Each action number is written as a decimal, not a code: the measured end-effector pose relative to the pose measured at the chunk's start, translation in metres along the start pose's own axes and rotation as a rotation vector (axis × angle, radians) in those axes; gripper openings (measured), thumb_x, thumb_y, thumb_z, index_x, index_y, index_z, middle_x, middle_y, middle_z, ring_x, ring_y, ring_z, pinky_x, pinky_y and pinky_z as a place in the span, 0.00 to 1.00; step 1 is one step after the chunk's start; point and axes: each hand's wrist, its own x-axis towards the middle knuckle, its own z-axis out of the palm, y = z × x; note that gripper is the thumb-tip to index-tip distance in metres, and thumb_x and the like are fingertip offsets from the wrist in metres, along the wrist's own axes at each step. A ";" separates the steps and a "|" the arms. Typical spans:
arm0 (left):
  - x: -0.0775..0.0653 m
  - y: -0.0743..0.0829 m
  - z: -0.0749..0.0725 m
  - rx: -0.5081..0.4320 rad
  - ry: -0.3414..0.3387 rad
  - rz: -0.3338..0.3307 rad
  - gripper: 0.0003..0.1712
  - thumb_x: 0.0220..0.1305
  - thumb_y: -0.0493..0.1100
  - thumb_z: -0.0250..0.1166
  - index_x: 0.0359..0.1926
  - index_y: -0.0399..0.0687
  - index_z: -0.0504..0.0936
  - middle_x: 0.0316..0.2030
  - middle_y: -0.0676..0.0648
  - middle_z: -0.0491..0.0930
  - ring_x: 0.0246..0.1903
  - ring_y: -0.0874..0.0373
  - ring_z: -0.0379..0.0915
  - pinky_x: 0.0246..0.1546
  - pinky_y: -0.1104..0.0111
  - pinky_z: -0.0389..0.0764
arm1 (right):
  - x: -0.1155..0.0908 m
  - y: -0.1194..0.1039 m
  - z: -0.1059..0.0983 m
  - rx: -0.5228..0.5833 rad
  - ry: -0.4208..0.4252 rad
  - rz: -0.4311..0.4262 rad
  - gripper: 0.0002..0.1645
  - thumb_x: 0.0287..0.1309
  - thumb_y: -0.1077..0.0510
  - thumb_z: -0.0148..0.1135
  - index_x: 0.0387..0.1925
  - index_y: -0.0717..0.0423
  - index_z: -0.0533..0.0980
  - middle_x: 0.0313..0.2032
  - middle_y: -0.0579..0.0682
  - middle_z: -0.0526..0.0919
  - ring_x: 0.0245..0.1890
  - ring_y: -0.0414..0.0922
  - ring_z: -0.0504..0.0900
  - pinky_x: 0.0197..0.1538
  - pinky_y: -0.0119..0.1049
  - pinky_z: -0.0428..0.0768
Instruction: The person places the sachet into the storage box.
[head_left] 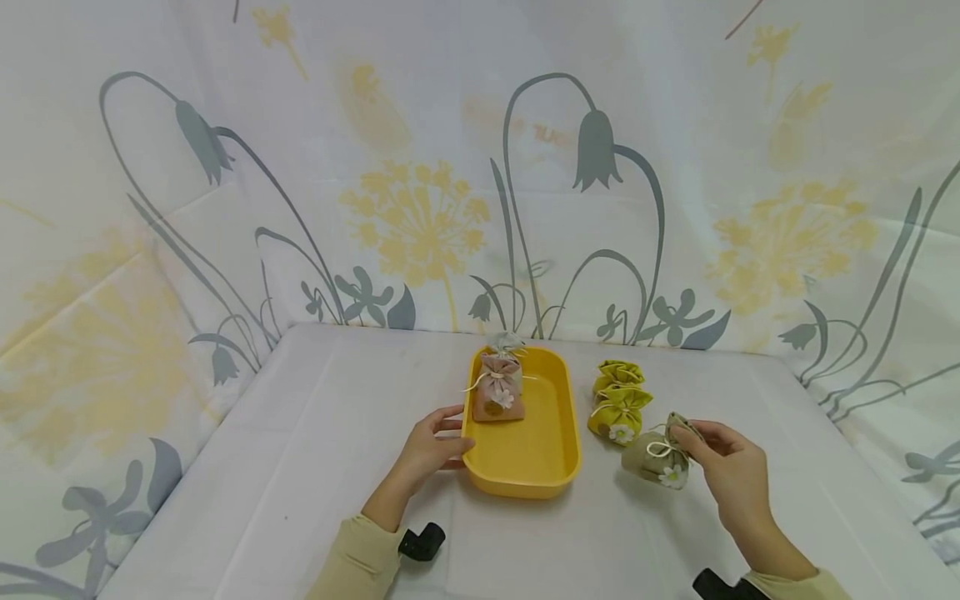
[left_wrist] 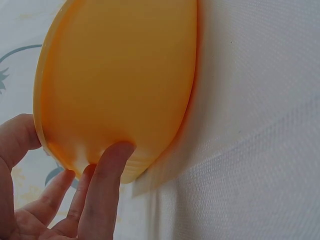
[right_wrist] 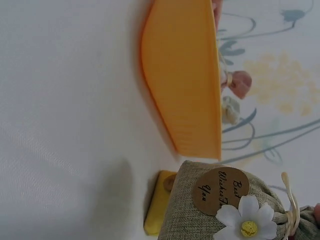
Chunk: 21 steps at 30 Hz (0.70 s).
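My left hand (head_left: 431, 446) grips the left side of a yellow tray (head_left: 551, 467). In the left wrist view the thumb is at the rim and the other fingers lie against the outer wall. A pink drawstring pouch (head_left: 498, 396) with a white flower stands in the tray, and a greyish-white pouch (head_left: 506, 342) shows behind it. To the tray's right, my right hand (head_left: 731, 467) pinches the gathered neck of a grey-green drawstring pouch (head_left: 648, 458). That pouch hangs tilted and bears a white flower and a round brown label (right_wrist: 212, 187).
Two yellow-green pouches (head_left: 611, 425) sit one behind the other between the tray and my right hand. White cloth (head_left: 300, 500) covers the table. A flower-printed curtain (head_left: 450, 125) stands behind and at both sides. Black bands (head_left: 423, 542) circle both wrists.
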 end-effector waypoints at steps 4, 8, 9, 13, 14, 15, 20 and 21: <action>0.001 0.000 0.000 0.001 0.002 -0.004 0.33 0.56 0.36 0.65 0.63 0.42 0.67 0.53 0.36 0.71 0.42 0.48 0.77 0.33 0.60 0.83 | -0.004 -0.006 0.005 0.029 -0.019 -0.026 0.19 0.52 0.53 0.68 0.39 0.64 0.80 0.25 0.34 0.81 0.29 0.31 0.78 0.34 0.20 0.76; 0.001 0.000 0.001 0.003 0.003 -0.005 0.33 0.56 0.36 0.65 0.63 0.43 0.67 0.53 0.37 0.71 0.42 0.49 0.77 0.33 0.60 0.83 | -0.007 -0.012 0.011 0.064 -0.039 -0.070 0.20 0.53 0.55 0.68 0.39 0.69 0.78 0.26 0.39 0.82 0.28 0.33 0.80 0.34 0.22 0.79; 0.002 0.000 0.001 0.004 0.003 -0.004 0.33 0.56 0.36 0.66 0.63 0.42 0.66 0.53 0.36 0.71 0.42 0.48 0.77 0.33 0.60 0.83 | -0.007 -0.014 0.012 0.077 -0.043 -0.079 0.19 0.53 0.55 0.68 0.39 0.69 0.78 0.26 0.40 0.83 0.28 0.33 0.80 0.34 0.23 0.79; 0.002 0.000 0.001 0.003 0.000 -0.001 0.33 0.56 0.36 0.66 0.63 0.42 0.66 0.53 0.36 0.70 0.42 0.48 0.77 0.33 0.60 0.83 | -0.009 -0.020 0.020 0.129 -0.059 -0.109 0.16 0.52 0.58 0.68 0.37 0.69 0.79 0.26 0.44 0.83 0.28 0.34 0.81 0.34 0.24 0.80; 0.002 0.000 0.000 0.002 -0.001 0.000 0.33 0.56 0.36 0.65 0.63 0.42 0.66 0.53 0.36 0.70 0.43 0.48 0.77 0.33 0.60 0.83 | -0.009 -0.022 0.022 0.135 -0.065 -0.117 0.16 0.52 0.59 0.68 0.37 0.69 0.78 0.27 0.44 0.83 0.28 0.34 0.81 0.34 0.25 0.80; 0.002 0.000 0.000 0.001 -0.001 0.000 0.33 0.56 0.36 0.66 0.63 0.42 0.66 0.53 0.36 0.70 0.43 0.48 0.77 0.33 0.60 0.83 | -0.010 -0.024 0.024 0.139 -0.072 -0.123 0.16 0.53 0.59 0.67 0.37 0.70 0.78 0.27 0.44 0.83 0.28 0.35 0.81 0.34 0.25 0.80; 0.001 0.000 0.000 0.000 -0.003 0.001 0.33 0.56 0.36 0.66 0.63 0.42 0.66 0.53 0.36 0.70 0.43 0.48 0.77 0.33 0.60 0.83 | -0.010 -0.032 0.034 0.158 -0.106 -0.133 0.19 0.53 0.59 0.66 0.40 0.73 0.76 0.26 0.42 0.82 0.28 0.35 0.81 0.35 0.26 0.81; 0.001 0.000 0.001 0.002 -0.002 0.000 0.33 0.56 0.36 0.66 0.63 0.42 0.66 0.53 0.36 0.70 0.42 0.48 0.77 0.33 0.60 0.83 | -0.010 -0.033 0.036 0.165 -0.111 -0.131 0.19 0.53 0.59 0.66 0.40 0.74 0.76 0.26 0.42 0.82 0.28 0.35 0.81 0.35 0.27 0.81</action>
